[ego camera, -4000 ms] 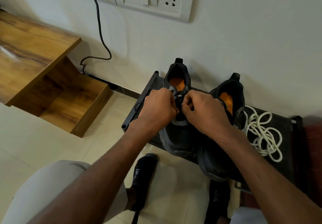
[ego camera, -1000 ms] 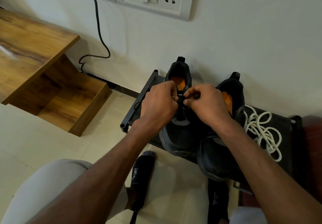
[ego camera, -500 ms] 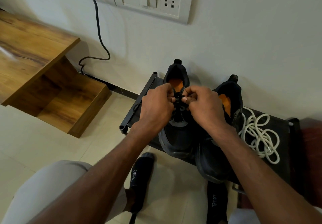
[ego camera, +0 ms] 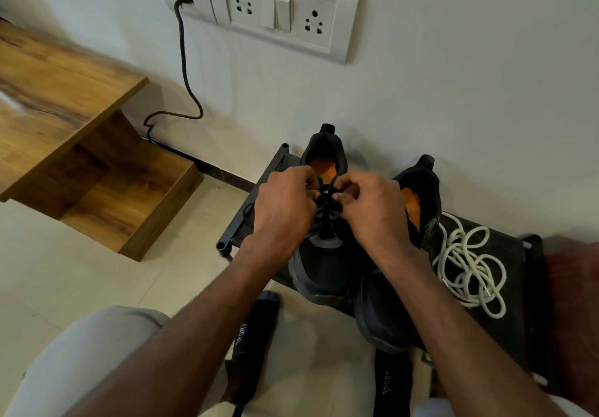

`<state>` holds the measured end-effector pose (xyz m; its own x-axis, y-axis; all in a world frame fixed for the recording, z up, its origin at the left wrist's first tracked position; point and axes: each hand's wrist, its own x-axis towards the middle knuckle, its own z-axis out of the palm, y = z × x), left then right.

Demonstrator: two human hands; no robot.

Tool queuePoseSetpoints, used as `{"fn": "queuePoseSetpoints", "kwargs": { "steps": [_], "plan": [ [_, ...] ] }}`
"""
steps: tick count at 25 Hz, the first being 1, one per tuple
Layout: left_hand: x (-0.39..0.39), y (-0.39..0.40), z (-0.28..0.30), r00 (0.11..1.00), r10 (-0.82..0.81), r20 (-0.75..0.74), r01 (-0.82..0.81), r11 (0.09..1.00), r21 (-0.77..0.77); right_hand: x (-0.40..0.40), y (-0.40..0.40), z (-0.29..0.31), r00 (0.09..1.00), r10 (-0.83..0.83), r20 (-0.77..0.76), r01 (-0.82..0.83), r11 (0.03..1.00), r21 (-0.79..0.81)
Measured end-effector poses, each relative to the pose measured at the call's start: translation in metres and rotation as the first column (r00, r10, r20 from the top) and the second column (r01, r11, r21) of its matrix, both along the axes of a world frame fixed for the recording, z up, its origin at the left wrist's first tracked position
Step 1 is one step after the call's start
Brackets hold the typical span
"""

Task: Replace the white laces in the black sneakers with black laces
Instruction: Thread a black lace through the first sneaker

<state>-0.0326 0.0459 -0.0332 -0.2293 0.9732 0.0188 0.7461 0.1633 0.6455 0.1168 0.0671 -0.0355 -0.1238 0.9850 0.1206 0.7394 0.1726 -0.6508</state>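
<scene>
Since 4 s ago: both hands have crept up the tongue of the black sneaker w/ orange insole, frame centre, from mid-eyelets to the collar. Left hand and right hand have fingers curled, each pinching a strand of thin black lace. Step, prob.: finishing top eyelets or knotting. Next needs even tension, then a bow. Second black sneaker touching on its right; lacing hidden. Loose white cord laces piled right, on low black rack shelf. Tiled floor, white wall, socket panel at top.
</scene>
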Motion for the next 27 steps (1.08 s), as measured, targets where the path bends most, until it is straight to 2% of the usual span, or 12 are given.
{"fn": "queuePoseSetpoints", "kwargs": {
  "steps": [3, 7, 12, 17, 27],
  "plan": [
    [0.003, 0.001, 0.004, 0.999, -0.02, -0.031, 0.02, 1.0, 0.006, -0.001, 0.0, 0.001, 0.999, 0.008, 0.043, -0.009, 1.0, 0.013],
    [0.006, 0.004, 0.012, 0.999, -0.047, 0.003, 0.047, 0.999, -0.003, 0.003, 0.0, 0.008, 0.994, 0.058, 0.092, -0.058, 0.998, -0.003],
    [-0.004, 0.012, 0.016, 0.989, -0.02, 0.148, 0.018, 1.0, 0.017, 0.005, 0.011, 0.021, 0.999, 0.03, 0.038, -0.028, 0.998, -0.057],
    [-0.012, 0.007, 0.009, 0.995, -0.04, 0.09, 0.042, 0.999, -0.023, 0.01, 0.013, 0.016, 0.998, 0.058, 0.035, -0.051, 0.985, -0.165],
    [-0.003, 0.006, 0.008, 0.998, -0.027, 0.056, 0.025, 0.999, 0.038, 0.006, 0.008, 0.013, 0.994, 0.059, 0.089, -0.049, 0.993, -0.112]
  ]
}}
